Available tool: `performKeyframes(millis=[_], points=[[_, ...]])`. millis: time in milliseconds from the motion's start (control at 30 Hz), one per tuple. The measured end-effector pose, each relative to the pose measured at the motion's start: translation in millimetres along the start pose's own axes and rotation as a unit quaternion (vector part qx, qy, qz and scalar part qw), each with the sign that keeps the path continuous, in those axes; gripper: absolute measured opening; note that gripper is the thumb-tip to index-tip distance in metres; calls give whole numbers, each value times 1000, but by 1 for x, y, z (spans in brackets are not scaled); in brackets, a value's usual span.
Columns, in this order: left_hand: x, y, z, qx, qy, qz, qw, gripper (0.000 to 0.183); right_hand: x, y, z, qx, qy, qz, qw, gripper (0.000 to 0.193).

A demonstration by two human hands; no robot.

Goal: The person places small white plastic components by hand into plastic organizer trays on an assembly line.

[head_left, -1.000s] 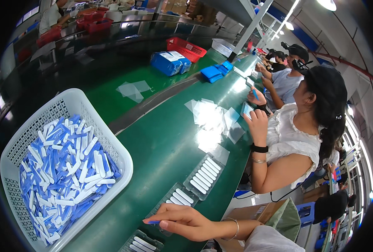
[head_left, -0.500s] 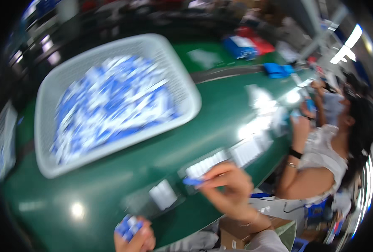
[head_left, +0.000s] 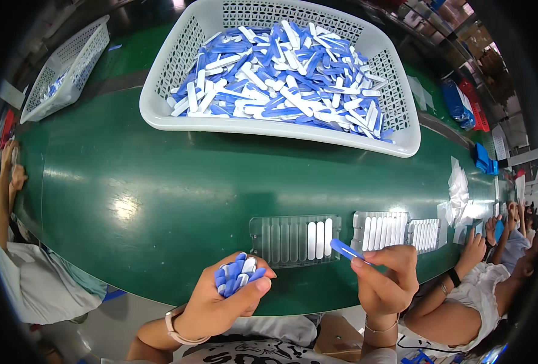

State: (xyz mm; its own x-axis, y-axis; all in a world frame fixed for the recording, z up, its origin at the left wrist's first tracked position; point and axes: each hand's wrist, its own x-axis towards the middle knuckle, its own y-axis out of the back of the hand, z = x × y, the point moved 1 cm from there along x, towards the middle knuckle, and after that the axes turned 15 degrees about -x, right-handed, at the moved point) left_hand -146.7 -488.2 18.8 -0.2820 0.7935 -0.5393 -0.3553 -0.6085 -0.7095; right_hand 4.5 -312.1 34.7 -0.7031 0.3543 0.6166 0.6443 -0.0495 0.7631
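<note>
My left hand [head_left: 226,297] is closed round a bundle of flat round-ended strips [head_left: 240,276], some ends blue and some white. A single blue strip [head_left: 346,249] is pinched between the thumb and fingers of my right hand [head_left: 387,276]. Its far tip points at the right end of a clear slotted plastic tray [head_left: 275,239] lying on the green table [head_left: 160,224]. Three white strips [head_left: 320,239] lie side by side in that tray's right-hand slots; the other slots hold none.
Two more clear trays, one nearer [head_left: 358,233] and one farther [head_left: 438,233], hold white strips. Beyond stands a white perforated basket [head_left: 281,130] heaped with strips. A second basket [head_left: 87,76] is at far left. Clear plastic bags [head_left: 458,188] lie right. Co-workers sit on both sides.
My view has swung right to left, so the basket and trays sit farther right in the picture, and it is sharper. Both hands still hold strips.
</note>
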Motion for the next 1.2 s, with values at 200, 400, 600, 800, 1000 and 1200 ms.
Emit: performKeyframes(millis=[200, 400, 600, 800, 1000, 1200], points=[[11, -18, 1, 30, -1, -17, 999, 22, -1, 0, -5, 61, -5, -9, 998, 32], [16, -14, 3, 285, -159, -114, 938, 14, 8, -7, -21, 292, -20, -158, 943, 25], [16, -8, 10, 207, -28, -100, 973, 15, 8, -9, -22, 276, 95, -155, 944, 24], [22, -8, 10, 30, 53, -28, 998, 16, 6, -19, -8, -27, 128, -64, 989, 23], [18, -5, -2, 26, -16, 10, 999, 24, -1, -22, -11, -38, 129, -153, 979, 19], [12, -22, -2, 43, 12, 23, 999, 16, -18, -35, -13, -18, 53, -148, 987, 29]])
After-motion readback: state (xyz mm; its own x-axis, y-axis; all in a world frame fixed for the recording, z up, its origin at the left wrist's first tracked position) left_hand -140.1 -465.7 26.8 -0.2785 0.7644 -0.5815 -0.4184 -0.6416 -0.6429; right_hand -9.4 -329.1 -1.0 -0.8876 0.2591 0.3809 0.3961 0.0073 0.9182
